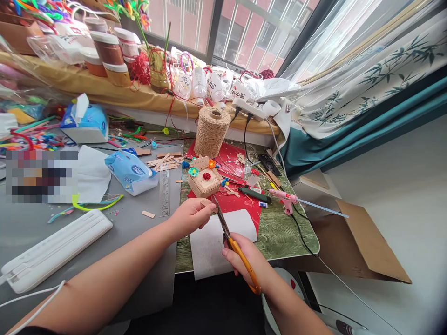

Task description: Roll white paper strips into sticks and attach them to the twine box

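Observation:
My left hand is closed in a pinch, with the tan, rounded end of a craft stick showing at the fingertips. My right hand grips scissors with orange handles, and their metal blades reach up beside the left fingertips. Whether the blades touch the stick is hard to make out. Just beyond both hands sits a small twine-wrapped box, decorated with a red flower, a teal flower and an orange flower. A white sheet lies under the hands.
Behind the box stands a big twine spool. A pink glue gun with its cord lies right, near a green-handled tool. Leftward are a clear ruler, loose craft sticks, a tissue pack and a white device.

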A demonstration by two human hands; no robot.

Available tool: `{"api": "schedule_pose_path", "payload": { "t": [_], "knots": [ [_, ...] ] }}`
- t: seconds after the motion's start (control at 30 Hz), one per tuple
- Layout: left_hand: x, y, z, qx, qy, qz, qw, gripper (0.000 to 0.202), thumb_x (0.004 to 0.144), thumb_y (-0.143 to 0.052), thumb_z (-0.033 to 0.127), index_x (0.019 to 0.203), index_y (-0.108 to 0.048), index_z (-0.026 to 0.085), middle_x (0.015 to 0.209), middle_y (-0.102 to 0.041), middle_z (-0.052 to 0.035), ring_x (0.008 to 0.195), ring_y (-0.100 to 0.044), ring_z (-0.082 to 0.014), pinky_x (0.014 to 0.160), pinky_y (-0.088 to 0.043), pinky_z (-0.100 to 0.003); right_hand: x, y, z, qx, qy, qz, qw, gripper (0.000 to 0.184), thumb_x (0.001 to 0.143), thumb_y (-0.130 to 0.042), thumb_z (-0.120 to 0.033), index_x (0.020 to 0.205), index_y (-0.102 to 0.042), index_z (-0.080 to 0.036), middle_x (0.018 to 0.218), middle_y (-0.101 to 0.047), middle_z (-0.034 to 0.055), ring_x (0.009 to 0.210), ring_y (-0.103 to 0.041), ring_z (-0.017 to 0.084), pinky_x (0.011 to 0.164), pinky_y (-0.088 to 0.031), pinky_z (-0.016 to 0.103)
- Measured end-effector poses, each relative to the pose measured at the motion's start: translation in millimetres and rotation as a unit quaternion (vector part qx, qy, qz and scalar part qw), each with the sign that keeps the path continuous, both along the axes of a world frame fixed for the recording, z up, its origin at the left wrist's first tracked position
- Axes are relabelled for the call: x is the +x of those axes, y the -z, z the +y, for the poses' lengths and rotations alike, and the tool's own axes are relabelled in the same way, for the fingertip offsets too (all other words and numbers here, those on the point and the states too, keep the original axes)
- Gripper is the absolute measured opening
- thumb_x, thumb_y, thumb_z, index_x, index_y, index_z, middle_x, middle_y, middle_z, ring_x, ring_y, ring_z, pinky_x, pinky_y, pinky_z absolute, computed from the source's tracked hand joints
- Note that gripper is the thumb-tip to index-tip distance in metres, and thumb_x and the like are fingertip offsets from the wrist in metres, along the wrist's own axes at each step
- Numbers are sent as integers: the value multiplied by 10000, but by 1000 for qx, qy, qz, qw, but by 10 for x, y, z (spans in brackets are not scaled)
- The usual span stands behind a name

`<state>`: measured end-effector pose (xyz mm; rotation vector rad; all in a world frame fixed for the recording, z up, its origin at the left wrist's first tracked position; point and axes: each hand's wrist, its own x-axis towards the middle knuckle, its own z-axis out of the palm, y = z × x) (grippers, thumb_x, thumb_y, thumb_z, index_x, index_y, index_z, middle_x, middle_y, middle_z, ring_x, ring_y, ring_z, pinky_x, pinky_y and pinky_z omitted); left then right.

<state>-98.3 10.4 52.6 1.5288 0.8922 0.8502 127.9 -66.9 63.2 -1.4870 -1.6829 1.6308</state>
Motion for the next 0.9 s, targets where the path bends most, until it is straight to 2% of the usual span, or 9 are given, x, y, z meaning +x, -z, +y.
{"api": "schedule_pose_path", "payload": {
  "t": [0.13, 0.27, 0.5, 0.63, 0.73, 0.83, 0.9],
  "knots": [
    [4, -16, -1, -5, 3, -9, 1000, 591, 1029, -427, 466, 514, -462, 177, 457, -470, 26, 484, -428, -87, 582, -387, -238, -17, 41, 4, 20, 11, -24, 999, 115, 895, -600, -271, 815, -537, -217, 659, -471, -43, 531, -407, 114, 471, -313, 239],
    [22, -7, -4, -29, 5, -36, 999, 601, 1024, -424, 487, 507, -454, 182, 441, -457, 26, 471, -406, -90, 562, -373, -244, -36, 47, 14, 39, 13, -42, 998, 108, 881, -583, -244, 801, -514, -219, 652, -447, -54, 524, -397, 105, 481, -303, 235],
    [90, 74, -25, -55, 15, -46, 997, 584, 1031, -426, 478, 528, -444, 182, 440, -447, 35, 466, -389, -90, 553, -360, -246, -44, 18, 60, 68, 39, -57, 995, 199, 921, -516, -314, 749, -474, -223, 615, -485, -44, 559, -451, 131, 545, -371, 246],
    [47, 42, -46, 8, 17, -66, 998, 594, 1048, -401, 468, 534, -449, 174, 491, -447, 25, 500, -414, -92, 585, -373, -253, 95, -3, 203, 109, 76, -83, 988, 254, 886, -606, -432, 791, -499, -222, 668, -519, -34, 595, -473, 143, 566, -386, 252],
    [5, 2, -72, 115, 28, -46, 992, 527, 1056, -403, 420, 611, -516, 161, 603, -509, 3, 577, -467, -102, 623, -378, -258, 327, -54, 394, 169, 103, -219, 955, 254, 840, -664, -446, 867, -576, -209, 768, -622, 2, 665, -543, 169, 603, -383, 262],
    [2, -7, -92, 212, 59, -31, 975, 438, 1055, -409, 363, 699, -567, 161, 668, -559, -19, 657, -497, -126, 672, -386, -270, 649, -56, 581, 228, 114, -386, 886, 207, 837, -655, -380, 938, -656, -199, 902, -685, 56, 741, -591, 190, 629, -363, 275],
    [13, 1, -97, 236, 77, -36, 968, 414, 1056, -402, 341, 728, -579, 163, 686, -577, -28, 689, -505, -138, 698, -396, -278, 892, 8, 674, 236, 102, -444, 859, 210, 816, -670, -343, 952, -684, -183, 970, -692, 89, 805, -619, 210, 658, -381, 285]
  ]
}}
